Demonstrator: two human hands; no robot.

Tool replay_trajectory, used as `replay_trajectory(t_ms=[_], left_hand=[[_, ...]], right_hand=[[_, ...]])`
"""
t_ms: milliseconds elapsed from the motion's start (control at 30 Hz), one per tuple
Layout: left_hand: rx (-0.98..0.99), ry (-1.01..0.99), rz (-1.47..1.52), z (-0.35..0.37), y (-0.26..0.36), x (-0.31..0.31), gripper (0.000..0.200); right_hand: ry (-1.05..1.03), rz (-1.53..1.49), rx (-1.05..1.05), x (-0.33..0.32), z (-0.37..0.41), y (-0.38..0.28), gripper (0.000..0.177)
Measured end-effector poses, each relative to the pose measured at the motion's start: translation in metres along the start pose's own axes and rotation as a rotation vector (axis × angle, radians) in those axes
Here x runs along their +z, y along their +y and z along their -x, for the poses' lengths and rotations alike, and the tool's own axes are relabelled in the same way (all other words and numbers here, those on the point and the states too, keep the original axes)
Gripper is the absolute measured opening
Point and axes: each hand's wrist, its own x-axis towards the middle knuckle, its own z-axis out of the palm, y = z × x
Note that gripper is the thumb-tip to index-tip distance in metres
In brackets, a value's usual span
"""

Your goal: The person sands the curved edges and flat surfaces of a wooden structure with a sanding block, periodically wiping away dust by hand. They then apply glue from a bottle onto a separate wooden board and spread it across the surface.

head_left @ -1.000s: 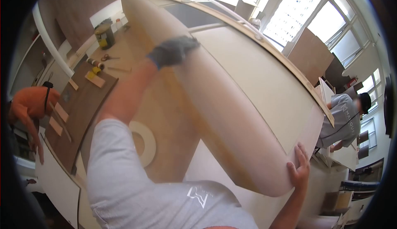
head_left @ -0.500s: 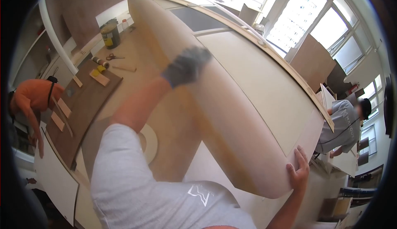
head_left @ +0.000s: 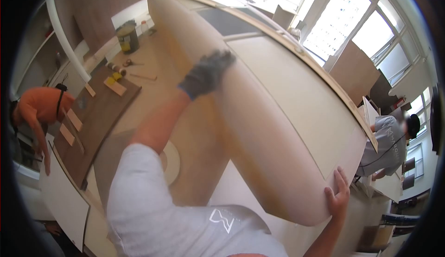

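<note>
A large pale wooden piece (head_left: 273, 104) with a thick rounded edge stands tilted in front of me. My left hand (head_left: 208, 73), in a dark grey glove with a blue cuff, rests on the upper part of that rounded edge. Its fingers are curled; whatever lies under them is hidden. Further down, my bare right hand (head_left: 338, 192) lies on the near right corner of the piece, fingers stretched out and thumb apart. Yellowish-brown patches run along the underside of the rounded edge.
Left on the work surface are a dark tub (head_left: 127, 38), scissors (head_left: 132, 62), a yellow roll (head_left: 116, 76) and a brown board (head_left: 92, 127) with wooden strips. A person in orange (head_left: 44, 106) bends at far left. Another person in grey (head_left: 387, 138) works at right.
The view has shifted slightly, so the scene sits a little further right. My gloved left hand has moved slightly up along the rounded edge. My right hand stays on the corner.
</note>
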Motion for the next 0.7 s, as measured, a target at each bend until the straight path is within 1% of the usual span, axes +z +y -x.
replay_trajectory(t_ms=[67,100,133,200,267,333,400,433,500,600,633,700], left_hand=[[-0.167,0.023,0.082,-0.011,-0.048,0.015,0.055],[-0.248,0.046,0.116,-0.019,-0.055,0.008,0.055],[-0.317,-0.011,0.107,-0.021,-0.054,0.003,0.055],[-0.442,-0.113,0.085,-0.037,-0.052,-0.013,0.056],[-0.315,-0.064,0.089,-0.02,-0.029,-0.003,0.058],[-0.214,-0.028,0.069,-0.018,-0.029,0.002,0.06],[-0.166,-0.035,0.066,-0.002,-0.034,0.01,0.062],[-0.253,-0.064,0.091,0.001,-0.035,0.004,0.063],[-0.415,-0.104,0.127,-0.022,-0.057,-0.011,0.064],[-0.537,-0.126,0.124,-0.038,-0.066,-0.004,0.066],[-0.518,-0.105,0.149,-0.033,-0.055,-0.003,0.067],[-0.476,-0.051,0.183,-0.011,-0.025,-0.001,0.069]], right_hand=[[-0.007,0.016,-0.004,-0.003,-0.001,-0.004,0.077],[-0.001,0.029,-0.019,-0.002,-0.002,-0.003,0.081],[0.009,0.041,-0.033,-0.002,-0.002,-0.002,0.086],[0.014,0.043,-0.032,-0.001,-0.002,0.0,0.086],[0.016,0.05,-0.036,-0.003,0.001,0.005,0.085],[0.024,0.046,-0.046,0.001,0.0,0.009,0.085],[0.021,0.015,-0.04,0.001,-0.005,0.001,0.073],[-0.001,0.011,-0.033,-0.002,-0.003,-0.002,0.068],[-0.001,0.013,-0.031,-0.001,-0.002,-0.003,0.068],[0.026,0.012,-0.021,0.002,-0.001,-0.004,0.067],[0.036,0.014,-0.014,0.0,0.0,-0.003,0.067],[0.018,0.04,-0.002,-0.003,0.003,0.003,0.076]])
